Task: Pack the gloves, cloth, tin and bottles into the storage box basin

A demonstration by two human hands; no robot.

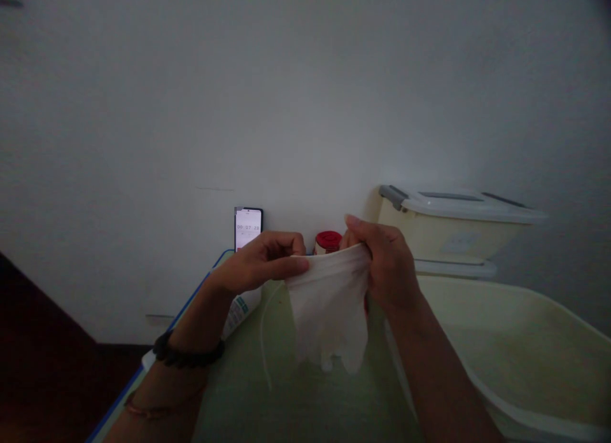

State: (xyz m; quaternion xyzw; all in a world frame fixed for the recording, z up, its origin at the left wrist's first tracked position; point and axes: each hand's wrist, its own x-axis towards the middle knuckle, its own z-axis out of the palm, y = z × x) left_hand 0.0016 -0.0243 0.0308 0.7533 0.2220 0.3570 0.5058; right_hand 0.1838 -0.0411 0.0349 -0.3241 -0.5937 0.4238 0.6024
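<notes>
Between my hands hangs a thin white cloth item [329, 309] with a straight band along its top and an uneven, lobed lower end; its exact kind is unclear. My left hand [267, 260] pinches the band's left corner between thumb and fingers. At the right corner, my right hand [389, 261] is closed on the band, thumb pointing up. The band is stretched between the two hands. A loose white thread [262, 341] dangles beside the cloth's left edge. Behind the hands stands a red-lidded can [328, 240], mostly covered by the cloth.
A phone [248, 225] showing a timer leans against the wall. Below my left wrist lies a white tube or bottle [239, 309] on the greenish table [305, 411]. To the right are a lidded storage box [451, 233] and an open cream tub [525, 289].
</notes>
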